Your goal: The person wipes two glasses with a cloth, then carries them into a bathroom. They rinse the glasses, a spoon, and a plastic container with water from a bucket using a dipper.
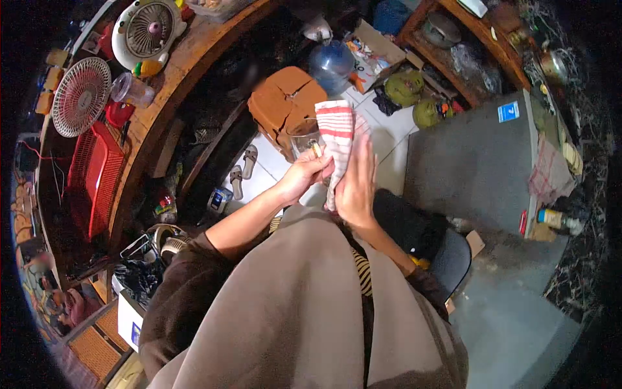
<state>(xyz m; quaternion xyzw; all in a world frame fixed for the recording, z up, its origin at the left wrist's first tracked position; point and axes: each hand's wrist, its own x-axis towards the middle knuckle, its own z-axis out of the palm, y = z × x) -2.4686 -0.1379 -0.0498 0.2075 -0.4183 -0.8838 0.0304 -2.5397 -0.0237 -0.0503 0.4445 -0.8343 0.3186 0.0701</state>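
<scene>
A folded cloth (337, 126) with red and white stripes is between my two hands in front of my body. My left hand (306, 176) is closed, its thumb and fingers pinched at the cloth's left edge. A clear, see-through vessel (301, 144) shows just beyond the left fingers. Whether those fingers also grip it is hard to see. My right hand (356, 185) lies flat along the cloth's right side, fingers stretched out and pointing away from me. The lower end of the cloth narrows between the palms.
An orange-brown stool (288, 107) stands on the white tiles ahead, near a blue water jug (332, 65). Sandals (243, 172) lie at left. A wooden counter (170, 91) carries fans and a red basket (97, 178). A grey cabinet (470, 159) stands at right, beside a dark chair (450, 262).
</scene>
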